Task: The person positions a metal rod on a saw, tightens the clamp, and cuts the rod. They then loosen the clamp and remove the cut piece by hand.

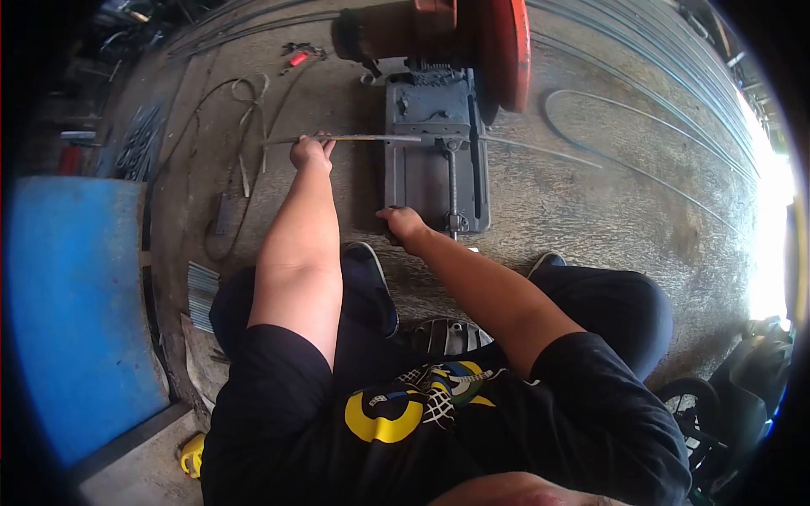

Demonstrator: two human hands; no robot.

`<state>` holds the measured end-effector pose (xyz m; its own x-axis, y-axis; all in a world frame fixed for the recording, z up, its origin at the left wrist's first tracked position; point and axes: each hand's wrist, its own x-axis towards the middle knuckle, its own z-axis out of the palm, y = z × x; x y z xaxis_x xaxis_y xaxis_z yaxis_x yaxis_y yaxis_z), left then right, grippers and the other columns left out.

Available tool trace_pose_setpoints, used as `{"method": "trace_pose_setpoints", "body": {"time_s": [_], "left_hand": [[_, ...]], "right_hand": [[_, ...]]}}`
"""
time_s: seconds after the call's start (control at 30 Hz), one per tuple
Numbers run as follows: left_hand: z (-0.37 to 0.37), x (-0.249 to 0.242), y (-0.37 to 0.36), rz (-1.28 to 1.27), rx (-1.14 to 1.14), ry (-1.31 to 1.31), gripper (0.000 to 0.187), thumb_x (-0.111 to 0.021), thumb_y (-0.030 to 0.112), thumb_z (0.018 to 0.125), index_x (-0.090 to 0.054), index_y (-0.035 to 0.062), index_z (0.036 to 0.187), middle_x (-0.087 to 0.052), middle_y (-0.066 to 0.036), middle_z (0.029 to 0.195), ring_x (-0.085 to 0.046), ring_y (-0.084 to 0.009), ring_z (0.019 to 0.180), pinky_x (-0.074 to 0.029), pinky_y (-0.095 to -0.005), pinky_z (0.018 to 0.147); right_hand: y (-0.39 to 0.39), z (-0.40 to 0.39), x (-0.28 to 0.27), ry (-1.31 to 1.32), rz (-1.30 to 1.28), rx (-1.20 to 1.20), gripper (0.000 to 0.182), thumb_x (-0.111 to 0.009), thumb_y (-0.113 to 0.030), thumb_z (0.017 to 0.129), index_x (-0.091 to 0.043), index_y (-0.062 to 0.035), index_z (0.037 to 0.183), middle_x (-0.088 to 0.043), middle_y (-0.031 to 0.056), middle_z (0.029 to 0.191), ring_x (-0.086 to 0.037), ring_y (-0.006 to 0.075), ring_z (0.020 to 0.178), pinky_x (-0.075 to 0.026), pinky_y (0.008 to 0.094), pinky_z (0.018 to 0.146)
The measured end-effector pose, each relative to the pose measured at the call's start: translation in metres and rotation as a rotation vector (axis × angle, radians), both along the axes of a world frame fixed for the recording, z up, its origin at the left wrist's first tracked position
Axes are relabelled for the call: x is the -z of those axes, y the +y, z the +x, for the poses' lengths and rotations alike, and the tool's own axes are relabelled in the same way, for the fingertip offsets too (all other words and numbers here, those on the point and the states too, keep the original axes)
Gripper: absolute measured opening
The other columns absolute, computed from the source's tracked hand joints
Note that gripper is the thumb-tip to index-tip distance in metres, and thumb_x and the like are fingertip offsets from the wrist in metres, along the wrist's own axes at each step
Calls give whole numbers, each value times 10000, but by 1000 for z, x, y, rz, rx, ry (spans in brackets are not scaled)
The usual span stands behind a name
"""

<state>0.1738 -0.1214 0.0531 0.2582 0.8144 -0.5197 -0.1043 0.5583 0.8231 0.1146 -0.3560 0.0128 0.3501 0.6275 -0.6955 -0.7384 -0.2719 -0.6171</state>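
Note:
My left hand [312, 150] is closed on a thin metal bar [371, 137], left of a cut-off saw. The bar runs level across to the saw's vise [451, 145], and a yellowish strip shows along it. My right hand [405, 228] is curled at the front left corner of the saw's grey base [419, 185]. Its fingertips look dark, and what they hold, if anything, is hidden. Above the base sits the saw's motor head with a red blade guard [508, 55], raised over the vise. The vise screw [453, 190] points toward me.
Long thin rods [641, 55] lie at the upper right, and a thin rod loop [582, 94] curves right of the saw. A looped strap [246, 110] and a red-handled tool [299, 59] lie left. A blue panel [80, 312] and yellow tape measure [192, 455] are at lower left.

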Motion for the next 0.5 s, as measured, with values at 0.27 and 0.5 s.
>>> {"method": "trace_pose_setpoints", "body": {"time_s": [0.27, 0.5], "left_hand": [[-43, -105, -27, 386, 409, 177, 203, -392, 178, 1001, -475, 24, 1104, -625, -135, 927, -659, -247, 763, -589, -409, 694], [-54, -187, -93, 653, 1021, 156, 217, -492, 197, 974, -551, -3, 1033, -657, -128, 864, -668, -222, 728, -576, -367, 597]], "right_hand": [[-10, -17, -75, -782, -89, 126, 334, -577, -275, 870, -620, 17, 1026, -659, 212, 879, -654, 325, 839, -487, 393, 786], [-32, 1, -136, -1281, -52, 155, 390, -664, -351, 849, -623, -24, 1057, -673, 178, 950, -649, 307, 911, -486, 379, 809]]}}
